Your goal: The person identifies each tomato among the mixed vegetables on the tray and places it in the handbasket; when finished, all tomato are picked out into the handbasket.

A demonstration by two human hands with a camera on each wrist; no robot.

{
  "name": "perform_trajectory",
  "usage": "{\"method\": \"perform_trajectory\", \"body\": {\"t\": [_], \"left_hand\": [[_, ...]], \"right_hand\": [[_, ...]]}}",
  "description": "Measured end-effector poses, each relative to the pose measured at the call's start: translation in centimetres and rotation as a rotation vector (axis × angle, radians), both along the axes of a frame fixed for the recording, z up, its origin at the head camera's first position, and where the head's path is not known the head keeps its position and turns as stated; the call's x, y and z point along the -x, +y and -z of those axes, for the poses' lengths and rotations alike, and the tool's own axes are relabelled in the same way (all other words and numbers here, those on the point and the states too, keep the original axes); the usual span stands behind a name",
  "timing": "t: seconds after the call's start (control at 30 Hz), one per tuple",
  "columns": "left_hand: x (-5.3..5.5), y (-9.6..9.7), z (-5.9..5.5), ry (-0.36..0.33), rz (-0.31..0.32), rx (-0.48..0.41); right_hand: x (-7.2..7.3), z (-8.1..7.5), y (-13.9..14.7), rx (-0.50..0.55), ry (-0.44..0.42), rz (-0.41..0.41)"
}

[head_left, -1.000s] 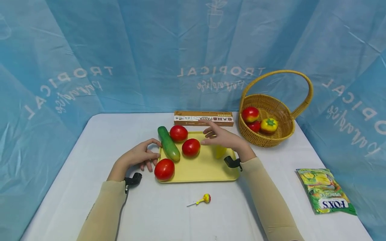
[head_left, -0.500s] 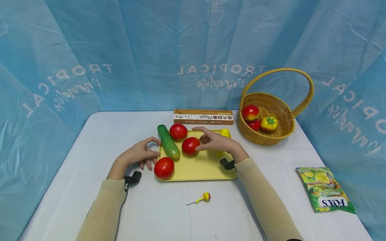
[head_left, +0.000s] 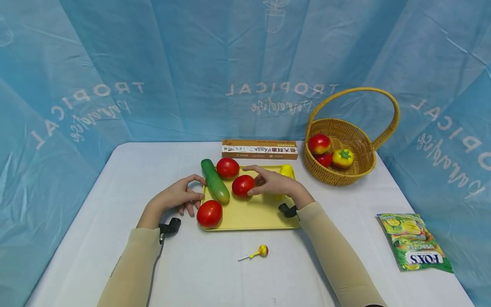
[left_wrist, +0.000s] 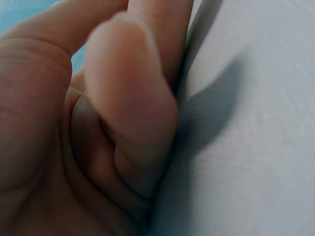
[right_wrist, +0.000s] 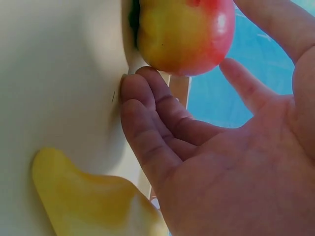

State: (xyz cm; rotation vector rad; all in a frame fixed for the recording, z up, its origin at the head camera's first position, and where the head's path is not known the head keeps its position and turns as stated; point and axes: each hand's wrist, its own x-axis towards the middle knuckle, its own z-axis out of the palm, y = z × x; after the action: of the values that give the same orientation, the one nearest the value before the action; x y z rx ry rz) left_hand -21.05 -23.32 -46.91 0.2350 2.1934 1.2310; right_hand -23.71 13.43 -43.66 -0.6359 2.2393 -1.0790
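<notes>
A yellow tray (head_left: pixel 249 217) carries a green cucumber (head_left: pixel 215 182) and three red tomatoes. The right hand (head_left: pixel 274 182) reaches over the tray to the middle tomato (head_left: pixel 242 186), its thumb at the near side and index finger past the far side. In the right wrist view the fingertips are right at this red and yellow tomato (right_wrist: pixel 189 34), the fingers spread. Under that hand lies a yellow curved piece (right_wrist: pixel 93 196), partly hidden. The left hand (head_left: pixel 172 198) rests at the tray's left rim, fingers loosely bent, near the cucumber and the front tomato (head_left: pixel 209 214).
Another tomato (head_left: pixel 228 168) sits at the tray's back edge, before a pasta box (head_left: pixel 259 149). A wicker basket (head_left: pixel 339 177) with several toy fruits stands back right. A lollipop (head_left: pixel 262 251) lies in front, a green Fox's bag (head_left: pixel 414 243) at right.
The right hand has moved left and lower over the tray to the middle tomato, uncovering more of the yellow piece. The left hand has stayed at the tray's left rim.
</notes>
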Motion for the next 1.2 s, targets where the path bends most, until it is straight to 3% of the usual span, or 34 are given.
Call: {"method": "perform_trajectory", "body": {"t": [1.2], "left_hand": [[0.03,0.04,0.13,-0.004,-0.007,-0.015]], "right_hand": [[-0.28,0.06,-0.55,-0.093,0.117,-0.016]]}}
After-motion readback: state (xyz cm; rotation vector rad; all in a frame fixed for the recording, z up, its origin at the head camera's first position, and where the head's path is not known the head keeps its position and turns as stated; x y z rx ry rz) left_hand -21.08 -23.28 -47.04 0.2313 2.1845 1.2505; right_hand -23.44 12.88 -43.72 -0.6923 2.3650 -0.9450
